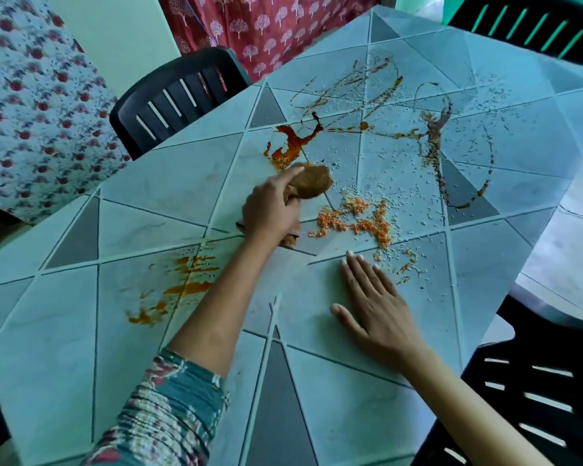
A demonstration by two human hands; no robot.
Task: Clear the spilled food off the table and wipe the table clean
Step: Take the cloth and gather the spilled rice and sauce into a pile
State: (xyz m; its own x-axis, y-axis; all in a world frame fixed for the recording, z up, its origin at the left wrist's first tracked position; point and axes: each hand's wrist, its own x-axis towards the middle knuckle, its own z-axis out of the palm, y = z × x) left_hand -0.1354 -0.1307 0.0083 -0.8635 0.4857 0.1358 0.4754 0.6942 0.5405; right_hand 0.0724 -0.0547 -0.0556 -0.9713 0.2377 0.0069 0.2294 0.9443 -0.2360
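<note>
Table (350, 398): cleaning apparently early. Left hand (271, 210) grips cloth (312, 181) beside sauce (293, 146); right hand (374, 307) flat, fingers straight, near rice (360, 220). Outstanding: rice, sauce, smear (179, 284), far streaks (350, 82)

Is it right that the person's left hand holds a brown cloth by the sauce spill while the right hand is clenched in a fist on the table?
Not quite. The head view shows the right hand lying flat on the table with straight fingers, not clenched in a fist. The rest holds: the left hand holds the brown cloth by the sauce spill.
</note>
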